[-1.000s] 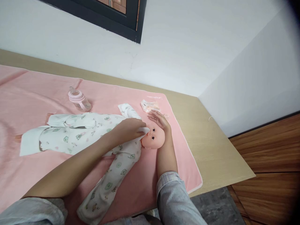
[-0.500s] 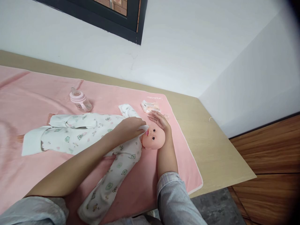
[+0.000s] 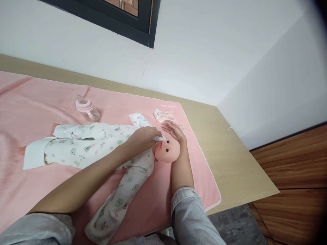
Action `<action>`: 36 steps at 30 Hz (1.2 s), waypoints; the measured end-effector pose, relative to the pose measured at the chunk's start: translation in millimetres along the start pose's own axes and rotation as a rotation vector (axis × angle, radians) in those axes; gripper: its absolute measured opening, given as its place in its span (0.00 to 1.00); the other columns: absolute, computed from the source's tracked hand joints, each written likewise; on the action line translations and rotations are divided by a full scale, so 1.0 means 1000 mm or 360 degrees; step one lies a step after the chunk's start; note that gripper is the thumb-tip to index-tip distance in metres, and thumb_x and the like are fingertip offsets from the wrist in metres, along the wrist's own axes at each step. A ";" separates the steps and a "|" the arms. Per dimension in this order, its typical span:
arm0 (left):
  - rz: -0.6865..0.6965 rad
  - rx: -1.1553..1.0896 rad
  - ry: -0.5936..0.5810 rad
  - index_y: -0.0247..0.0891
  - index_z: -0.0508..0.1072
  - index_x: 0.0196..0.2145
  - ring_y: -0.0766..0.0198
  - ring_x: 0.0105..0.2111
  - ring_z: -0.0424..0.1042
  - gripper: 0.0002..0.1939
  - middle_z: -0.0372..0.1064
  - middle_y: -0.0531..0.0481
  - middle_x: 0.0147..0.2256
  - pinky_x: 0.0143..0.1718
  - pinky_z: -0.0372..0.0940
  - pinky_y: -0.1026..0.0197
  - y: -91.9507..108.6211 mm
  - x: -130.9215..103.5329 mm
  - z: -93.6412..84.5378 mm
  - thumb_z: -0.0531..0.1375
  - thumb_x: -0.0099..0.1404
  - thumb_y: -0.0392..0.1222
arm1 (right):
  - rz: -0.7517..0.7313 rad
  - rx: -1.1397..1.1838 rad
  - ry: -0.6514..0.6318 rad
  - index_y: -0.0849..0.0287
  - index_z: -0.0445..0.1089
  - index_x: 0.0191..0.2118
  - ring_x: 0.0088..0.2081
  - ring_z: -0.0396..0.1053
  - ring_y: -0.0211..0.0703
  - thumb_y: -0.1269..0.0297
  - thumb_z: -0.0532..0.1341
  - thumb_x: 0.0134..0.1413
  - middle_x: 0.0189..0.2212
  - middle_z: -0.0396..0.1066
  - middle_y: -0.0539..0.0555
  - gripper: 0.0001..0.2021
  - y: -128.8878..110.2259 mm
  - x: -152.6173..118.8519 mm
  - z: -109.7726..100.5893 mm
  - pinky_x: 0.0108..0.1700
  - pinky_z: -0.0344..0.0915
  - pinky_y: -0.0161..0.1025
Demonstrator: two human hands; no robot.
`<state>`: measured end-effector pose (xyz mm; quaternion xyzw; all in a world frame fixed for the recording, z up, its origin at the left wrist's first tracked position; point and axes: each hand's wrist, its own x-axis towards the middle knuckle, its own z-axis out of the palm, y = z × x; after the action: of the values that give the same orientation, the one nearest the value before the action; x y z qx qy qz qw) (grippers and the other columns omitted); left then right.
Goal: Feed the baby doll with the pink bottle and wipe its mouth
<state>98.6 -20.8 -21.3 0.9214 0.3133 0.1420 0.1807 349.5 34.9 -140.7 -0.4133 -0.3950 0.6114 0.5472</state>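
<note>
A bald baby doll (image 3: 170, 152) lies on its back on a pink blanket (image 3: 199, 170), its head toward the right. It wears a white sleepsuit (image 3: 94, 148) with small green and pink prints. My left hand (image 3: 146, 137) is closed on a white tissue (image 3: 159, 138), whose tip is at the doll's face beside the mouth and nose. My right hand (image 3: 173, 130) rests along the far side of the doll's head, fingers stretched out, holding nothing.
A pink baby bottle (image 3: 88, 110) lies on the blanket at the upper left. Beyond my right hand is a small clear and white packet (image 3: 163, 115). The wooden table (image 3: 214, 136) meets a white wall; wooden panels (image 3: 293, 160) stand at the right.
My left hand has shifted very slightly, and the tissue's tip now lies further toward the doll's nose. My right hand and the doll look the same.
</note>
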 end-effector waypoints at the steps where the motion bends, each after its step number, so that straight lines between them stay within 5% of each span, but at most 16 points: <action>1: -0.0007 -0.0008 -0.0002 0.37 0.76 0.37 0.58 0.38 0.71 0.10 0.73 0.49 0.36 0.36 0.61 0.60 0.001 0.000 -0.001 0.55 0.67 0.37 | 0.0000 0.0009 -0.0006 0.55 0.69 0.44 0.49 0.75 0.44 0.59 0.65 0.54 0.44 0.77 0.53 0.13 0.000 0.000 -0.001 0.62 0.64 0.50; 36: -0.0075 -0.0103 0.0065 0.37 0.70 0.30 0.60 0.33 0.70 0.10 0.72 0.51 0.33 0.32 0.57 0.61 0.007 0.001 0.011 0.55 0.68 0.40 | 0.0035 0.0006 0.0051 0.57 0.67 0.47 0.45 0.76 0.42 0.64 0.61 0.58 0.43 0.77 0.55 0.12 -0.002 -0.002 0.001 0.62 0.64 0.49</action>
<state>106.7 -27.9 -27.8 0.9044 0.3337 0.1665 0.2073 348.9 33.0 -138.6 -0.4263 -0.3806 0.6114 0.5474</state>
